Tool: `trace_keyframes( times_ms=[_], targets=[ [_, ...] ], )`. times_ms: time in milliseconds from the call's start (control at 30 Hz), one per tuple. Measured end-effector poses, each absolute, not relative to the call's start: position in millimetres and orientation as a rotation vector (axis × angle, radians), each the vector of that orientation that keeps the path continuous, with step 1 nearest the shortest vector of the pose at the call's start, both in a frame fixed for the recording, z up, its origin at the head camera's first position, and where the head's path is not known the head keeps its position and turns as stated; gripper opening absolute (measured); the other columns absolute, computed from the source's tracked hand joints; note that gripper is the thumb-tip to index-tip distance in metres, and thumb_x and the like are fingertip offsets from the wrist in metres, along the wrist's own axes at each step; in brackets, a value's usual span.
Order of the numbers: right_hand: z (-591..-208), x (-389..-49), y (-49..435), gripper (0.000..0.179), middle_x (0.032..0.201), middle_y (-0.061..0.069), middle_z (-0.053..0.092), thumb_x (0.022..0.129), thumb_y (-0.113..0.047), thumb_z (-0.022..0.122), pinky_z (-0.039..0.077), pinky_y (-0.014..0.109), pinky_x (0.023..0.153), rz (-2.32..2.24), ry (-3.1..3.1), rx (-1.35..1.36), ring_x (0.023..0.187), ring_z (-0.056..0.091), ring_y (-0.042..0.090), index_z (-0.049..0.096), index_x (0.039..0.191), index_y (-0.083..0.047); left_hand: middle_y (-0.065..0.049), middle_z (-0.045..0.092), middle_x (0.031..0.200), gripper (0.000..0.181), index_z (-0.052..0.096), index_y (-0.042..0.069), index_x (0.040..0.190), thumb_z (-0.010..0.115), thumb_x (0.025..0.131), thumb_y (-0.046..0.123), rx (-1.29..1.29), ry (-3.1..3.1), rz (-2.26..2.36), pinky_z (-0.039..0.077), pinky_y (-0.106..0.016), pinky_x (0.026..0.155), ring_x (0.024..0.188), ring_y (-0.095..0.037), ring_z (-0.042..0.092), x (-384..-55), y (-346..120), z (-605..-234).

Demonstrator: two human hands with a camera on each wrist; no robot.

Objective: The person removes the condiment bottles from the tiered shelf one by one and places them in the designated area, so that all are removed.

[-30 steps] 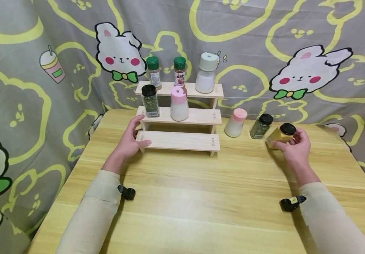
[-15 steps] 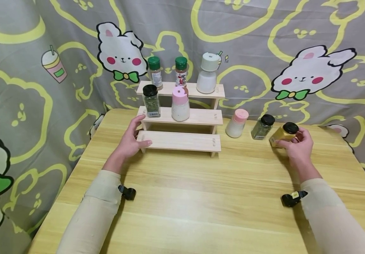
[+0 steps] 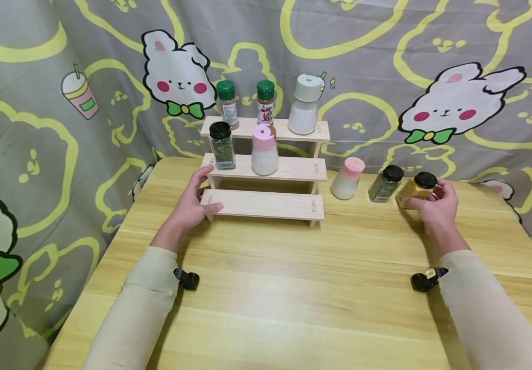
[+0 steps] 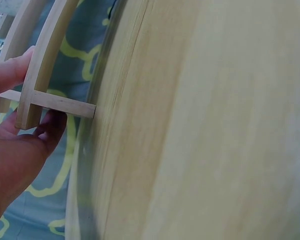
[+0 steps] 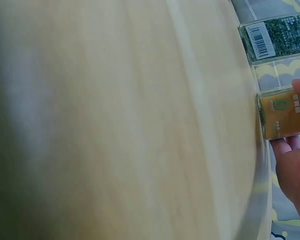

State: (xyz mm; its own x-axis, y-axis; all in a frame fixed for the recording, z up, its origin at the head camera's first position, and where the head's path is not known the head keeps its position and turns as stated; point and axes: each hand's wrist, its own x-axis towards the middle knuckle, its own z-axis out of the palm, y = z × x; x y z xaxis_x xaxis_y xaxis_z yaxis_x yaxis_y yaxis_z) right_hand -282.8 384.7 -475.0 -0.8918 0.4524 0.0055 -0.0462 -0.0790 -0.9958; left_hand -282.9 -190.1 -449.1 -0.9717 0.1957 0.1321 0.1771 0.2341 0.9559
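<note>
Holding the yellow jar [image 3: 413, 195] with the right hand [image 3: 439, 206], thumb across the near face, fingers round the far side. Black cap up, long axis close to upright, just left of the palm and rightmost in a row on the counter [image 3: 266, 298]. Touching the counter or just above it: not possible to say. By far nearer to the right hand than to the left hand [image 3: 190, 202], well apart and gripping the left end of the wooden rack [image 3: 268, 205]. Leftward from the yellow jar, toward the rack: first a loose herb jar [image 3: 385, 186], just beside, then a loose pink-capped shaker [image 3: 346, 181].

Counted outward: three containers on the counter, one of each kind just named. On the middle tier [image 3: 293, 167], two: one shelved herb jar [image 3: 222, 150], one shelved pink-capped shaker [image 3: 264, 155]. On the top tier [image 3: 248, 127], three: left green-capped bottle [image 3: 228, 109], right green-capped bottle [image 3: 265, 109], white-capped jar [image 3: 304, 114]. One rack, three tiers. Behind, one patterned cloth [image 3: 363, 56].
</note>
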Motion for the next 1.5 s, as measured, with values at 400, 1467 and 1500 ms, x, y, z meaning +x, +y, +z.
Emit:
trace_keyframes(
  times_ms=[400,1467,1500],
  targets=[
    [-476,-289,390,0.078,0.116,-0.003,0.049,0.067,0.029,0.075,0.049,0.013,0.075,2.015,-1.892,-0.425,0.1,0.052,0.01,0.055,0.123,-0.021,-0.018,0.026,0.158,0.091,0.028,0.012,0.155,0.072,0.081,-0.018,0.343,2.428,1.909,0.037,-0.054,0.103,0.131,-0.047,0.039,-272,-186,-434],
    [-482,-275,392,0.078,0.117,0.006,0.05,0.065,0.036,0.07,0.054,0.02,0.072,2.165,-1.681,-0.373,0.099,0.061,0.014,0.051,0.121,-0.015,-0.015,0.029,0.157,0.097,0.028,0.022,0.156,0.074,0.079,-0.017,0.355,2.475,1.903,0.035,-0.054,0.105,0.13,-0.044,0.041,-289,-193,-461],
    [-482,-273,392,0.078,0.117,0.006,0.05,0.065,0.036,0.07,0.055,0.021,0.071,2.17,-1.674,-0.379,0.099,0.061,0.014,0.051,0.122,-0.015,-0.015,0.029,0.156,0.097,0.028,0.022,0.156,0.074,0.079,-0.016,0.36,2.474,1.907,0.036,-0.054,0.104,0.129,-0.044,0.042,-289,-193,-461]
  ],
)
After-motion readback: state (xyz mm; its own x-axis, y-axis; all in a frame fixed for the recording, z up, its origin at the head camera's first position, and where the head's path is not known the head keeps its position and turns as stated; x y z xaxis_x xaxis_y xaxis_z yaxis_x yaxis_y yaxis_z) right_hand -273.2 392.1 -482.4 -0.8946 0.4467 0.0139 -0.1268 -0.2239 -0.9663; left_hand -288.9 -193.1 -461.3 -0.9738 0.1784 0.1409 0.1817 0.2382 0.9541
